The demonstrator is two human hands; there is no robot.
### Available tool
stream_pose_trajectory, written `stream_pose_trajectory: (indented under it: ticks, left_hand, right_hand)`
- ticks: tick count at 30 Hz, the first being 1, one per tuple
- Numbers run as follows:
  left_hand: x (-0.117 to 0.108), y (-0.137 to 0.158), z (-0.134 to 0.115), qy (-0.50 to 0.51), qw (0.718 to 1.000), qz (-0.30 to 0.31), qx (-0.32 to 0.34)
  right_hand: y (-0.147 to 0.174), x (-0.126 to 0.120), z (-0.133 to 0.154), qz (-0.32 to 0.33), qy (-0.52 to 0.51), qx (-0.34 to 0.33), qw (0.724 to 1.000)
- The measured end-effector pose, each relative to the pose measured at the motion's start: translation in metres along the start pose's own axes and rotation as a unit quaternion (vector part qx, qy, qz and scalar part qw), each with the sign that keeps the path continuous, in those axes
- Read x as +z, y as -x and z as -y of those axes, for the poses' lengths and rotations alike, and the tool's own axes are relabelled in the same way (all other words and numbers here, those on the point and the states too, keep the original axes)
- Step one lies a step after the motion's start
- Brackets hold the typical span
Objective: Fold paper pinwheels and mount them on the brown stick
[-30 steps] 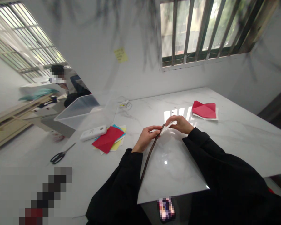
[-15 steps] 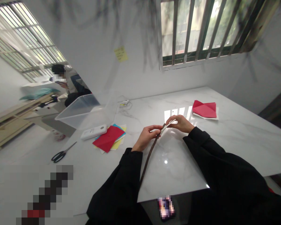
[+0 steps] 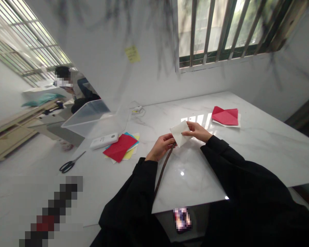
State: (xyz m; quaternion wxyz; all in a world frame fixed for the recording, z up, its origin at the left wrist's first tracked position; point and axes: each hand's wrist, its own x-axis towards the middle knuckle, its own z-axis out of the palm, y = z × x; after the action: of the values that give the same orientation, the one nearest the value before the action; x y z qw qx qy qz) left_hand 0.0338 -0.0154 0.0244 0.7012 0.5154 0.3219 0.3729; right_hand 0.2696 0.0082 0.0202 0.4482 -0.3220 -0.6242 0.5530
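My left hand (image 3: 161,147) is closed around the upper part of a thin brown stick (image 3: 164,166), which slants down toward the table's front edge beside my left sleeve. My right hand (image 3: 198,132) pinches a cream-white sheet of paper (image 3: 178,134), its flat face turned to me. The paper's left side meets the left fingertips and covers the top of the stick. A small dark spot shows by the right fingertips on the paper; what it is I cannot tell.
Red, blue and yellow paper sheets (image 3: 121,147) lie on the left, next to a white device (image 3: 104,141) and black scissors (image 3: 67,166). More red sheets (image 3: 225,116) lie at the right. A clear plastic bin (image 3: 87,120) stands back left. A person (image 3: 78,85) sits beyond it.
The paper, edge-on before, has turned so its broad face shows, and it sits over the stick's top end. My right hand has shifted slightly; my left still grips the stick.
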Motion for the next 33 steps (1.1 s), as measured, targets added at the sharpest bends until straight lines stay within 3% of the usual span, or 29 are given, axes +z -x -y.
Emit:
stream_pose_trajectory:
  ticks: [12, 21, 33]
  left_hand:
    - [-0.003, -0.001, 0.002, 0.020, 0.999, -0.030, -0.024]
    - [-0.008, 0.003, -0.005, -0.064, 0.997, -0.013, -0.049]
    - [-0.008, 0.002, -0.004, -0.108, 0.992, 0.006, -0.060]
  right_hand:
    - [-0.002, 0.001, -0.005, -0.114, -0.092, 0.058, 0.988]
    - [-0.001, -0.007, 0.002, -0.183, -0.130, 0.080, 0.971]
    - [0.000, -0.010, 0.004, -0.199, -0.132, 0.097, 0.966]
